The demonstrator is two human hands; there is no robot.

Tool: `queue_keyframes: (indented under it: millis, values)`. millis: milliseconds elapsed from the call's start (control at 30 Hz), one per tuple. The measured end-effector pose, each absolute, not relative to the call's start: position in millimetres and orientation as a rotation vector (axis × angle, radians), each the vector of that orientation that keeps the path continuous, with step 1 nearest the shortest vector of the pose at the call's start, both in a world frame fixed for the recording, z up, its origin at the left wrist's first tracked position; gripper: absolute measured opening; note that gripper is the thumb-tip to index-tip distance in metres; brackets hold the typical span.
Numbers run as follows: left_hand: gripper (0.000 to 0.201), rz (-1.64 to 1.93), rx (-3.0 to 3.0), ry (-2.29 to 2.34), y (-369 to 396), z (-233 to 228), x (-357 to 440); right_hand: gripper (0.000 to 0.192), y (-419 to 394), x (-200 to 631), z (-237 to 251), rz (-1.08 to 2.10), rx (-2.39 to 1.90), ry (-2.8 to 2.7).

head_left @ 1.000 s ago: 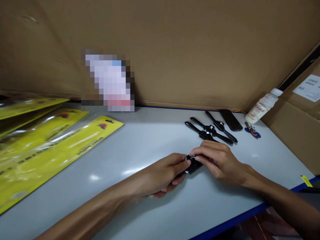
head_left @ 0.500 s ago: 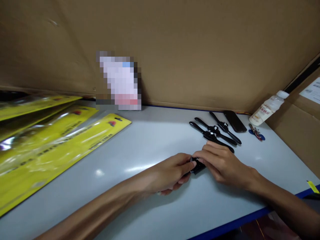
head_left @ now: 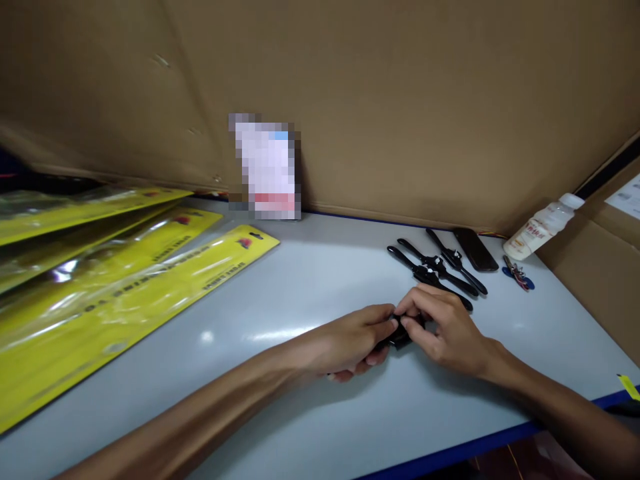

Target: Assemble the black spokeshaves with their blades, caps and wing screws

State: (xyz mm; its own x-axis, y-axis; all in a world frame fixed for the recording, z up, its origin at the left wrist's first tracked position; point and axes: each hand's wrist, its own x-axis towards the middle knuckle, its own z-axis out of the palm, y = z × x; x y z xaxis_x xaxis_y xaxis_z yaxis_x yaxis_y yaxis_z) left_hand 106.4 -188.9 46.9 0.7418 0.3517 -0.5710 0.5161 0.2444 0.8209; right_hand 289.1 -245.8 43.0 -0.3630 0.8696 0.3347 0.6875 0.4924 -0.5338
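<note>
My left hand (head_left: pixel 357 340) is closed around a black spokeshave (head_left: pixel 400 337), its handle hidden in the fist and its dark metal body showing between both hands. Thumb and index finger of my right hand (head_left: pixel 443 330) pinch at the top of that body, next to my left thumb. Whether a small part sits between these fingertips cannot be made out. Just beyond my right hand lie several similar black spokeshaves (head_left: pixel 435 267) side by side, each with two handles and pale screws at the middle.
Yellow blister packs (head_left: pixel 165 307) are heaped on the left of the pale table (head_left: pixel 300 280). A blurred-out upright panel (head_left: pixel 270 170) leans on the cardboard wall (head_left: pixel 390 120). At the back right are a phone (head_left: pixel 475 249), a tilted bottle (head_left: pixel 543 228) and keys (head_left: pixel 519 273).
The view has swung slightly left, so things appear further right. My right fingers have drawn into a pinch over the spokeshave's body; my left hand keeps its hold.
</note>
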Motion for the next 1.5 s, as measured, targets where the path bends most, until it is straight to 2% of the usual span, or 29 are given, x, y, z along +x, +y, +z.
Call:
queue_keyframes:
  millis: [233, 400, 533, 800, 1167, 1500]
  values:
    - [0.036, -0.100, 1.388, 0.765, -188, 43, 107, 0.014, -242, 289, 39, 0.479, -1.270, -2.067]
    - [0.044, -0.130, 1.384, 0.783, -189, 51, 106, 0.015, -239, 306, 50, 0.363, -1.223, -2.142]
    - [0.047, -0.137, 1.361, 0.785, -189, 53, 105, 0.017, -237, 314, 57, 0.438, -1.125, -2.238]
    - [0.041, -0.145, 1.325, 0.797, -188, 51, 105, 0.014, -234, 314, 51, 0.477, -0.995, -2.285]
    - [0.039, -0.137, 1.321, 0.793, -188, 53, 104, 0.011, -239, 305, 47, 0.121, -1.049, -2.332]
    - [0.037, -0.168, 1.289, 0.756, -184, 51, 104, 0.008, -238, 306, 48, 0.185, -0.970, -2.323]
